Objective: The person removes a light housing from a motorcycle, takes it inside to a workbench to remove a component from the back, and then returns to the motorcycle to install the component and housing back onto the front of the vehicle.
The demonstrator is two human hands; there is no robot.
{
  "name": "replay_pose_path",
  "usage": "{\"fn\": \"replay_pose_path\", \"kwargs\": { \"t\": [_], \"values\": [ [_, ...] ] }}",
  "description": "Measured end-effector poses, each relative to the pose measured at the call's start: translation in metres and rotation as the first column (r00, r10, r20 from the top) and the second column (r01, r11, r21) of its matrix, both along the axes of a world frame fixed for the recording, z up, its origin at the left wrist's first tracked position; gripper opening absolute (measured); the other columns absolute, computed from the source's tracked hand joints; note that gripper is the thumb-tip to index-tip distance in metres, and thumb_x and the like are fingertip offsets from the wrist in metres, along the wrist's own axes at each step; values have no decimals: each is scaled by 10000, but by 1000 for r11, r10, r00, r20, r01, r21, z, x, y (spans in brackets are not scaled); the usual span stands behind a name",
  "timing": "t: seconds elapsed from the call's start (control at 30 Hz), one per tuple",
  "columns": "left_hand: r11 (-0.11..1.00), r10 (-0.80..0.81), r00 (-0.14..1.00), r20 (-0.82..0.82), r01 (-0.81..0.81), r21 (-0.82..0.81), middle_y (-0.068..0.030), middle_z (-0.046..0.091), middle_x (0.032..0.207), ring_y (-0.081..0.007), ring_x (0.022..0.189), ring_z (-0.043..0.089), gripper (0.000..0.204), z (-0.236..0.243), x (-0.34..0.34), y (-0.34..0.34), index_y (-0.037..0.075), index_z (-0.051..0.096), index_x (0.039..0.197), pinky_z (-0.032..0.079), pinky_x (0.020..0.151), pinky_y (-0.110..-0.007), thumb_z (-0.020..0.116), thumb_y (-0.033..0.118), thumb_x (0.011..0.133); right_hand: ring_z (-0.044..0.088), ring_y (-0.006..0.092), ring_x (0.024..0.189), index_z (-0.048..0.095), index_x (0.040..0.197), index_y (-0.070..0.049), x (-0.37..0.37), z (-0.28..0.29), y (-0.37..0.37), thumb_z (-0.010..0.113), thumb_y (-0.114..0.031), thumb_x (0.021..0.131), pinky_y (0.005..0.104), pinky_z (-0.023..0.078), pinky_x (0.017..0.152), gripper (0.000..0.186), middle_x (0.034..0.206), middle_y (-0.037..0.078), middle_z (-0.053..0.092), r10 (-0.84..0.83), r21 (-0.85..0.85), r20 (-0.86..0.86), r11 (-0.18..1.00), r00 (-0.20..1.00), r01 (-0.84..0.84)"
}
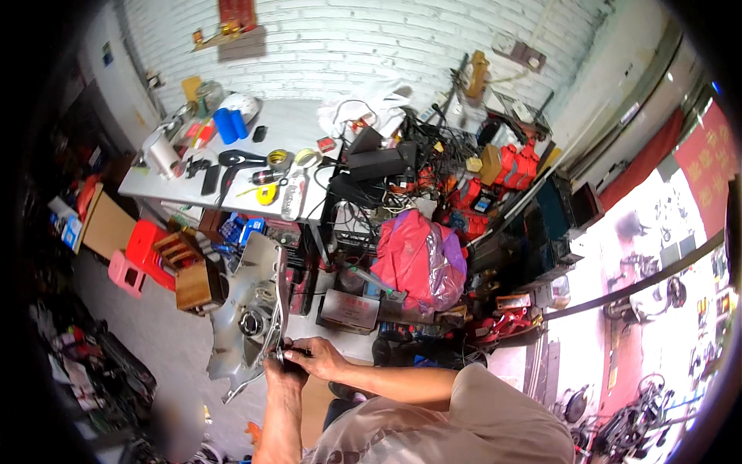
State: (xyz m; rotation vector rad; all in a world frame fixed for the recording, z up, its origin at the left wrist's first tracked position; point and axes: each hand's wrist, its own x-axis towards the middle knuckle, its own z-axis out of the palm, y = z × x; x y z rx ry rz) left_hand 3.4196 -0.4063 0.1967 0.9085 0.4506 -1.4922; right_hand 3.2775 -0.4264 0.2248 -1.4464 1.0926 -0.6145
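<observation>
Two hands meet at the near edge of one grey moulded panel (251, 305) standing upright on the floor: the left hand (282, 375) closes around its lower rim, the right hand (317, 357) pinches a small dark part against it. Farther off, one pink bag (421, 259), then one cluttered white table (286, 127) carrying two blue cylinders (230, 124)

A white table (290, 127) carries blue cylinders (230, 125), tape rolls (280, 159), a clear bottle (294, 193) and black boxes (376, 164).
</observation>
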Motion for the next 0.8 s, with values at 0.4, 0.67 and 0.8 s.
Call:
{"fn": "replay_pose_path", "kwargs": {
  "t": [0.4,0.67,0.8],
  "values": [
    [944,26,996,85,-52,325,57,648,650,-125,576,605,276,-77,-26,-44,209,671,820,491,562,-308,554,394,988,731,257,778,762,1005,-44,-143,-115,-142,677,-522,969,431,558,722,487,802,152,737,-17,209,-23,978,1000,22],
    [795,-195,951,240,10,606,-2,551,611,-151,456,485,293,-180,16,0,167,567,765,421,429,-314,532,362,982,712,243,725,775,867,-42,-506,-217,-415,748,-376,963,429,544,677,348,792,108,759,-821,-354,-372,557,434,751],
    [762,-208,924,322,-53,645,-6,564,637,-156,475,498,281,-153,-9,-43,165,577,795,431,442,-320,542,372,982,734,442,983,757,1080,-42,-613,-170,-530,659,-309,948,534,571,858,314,1029,241,762,-848,-635,-491,505,199,585]
  ]
}}
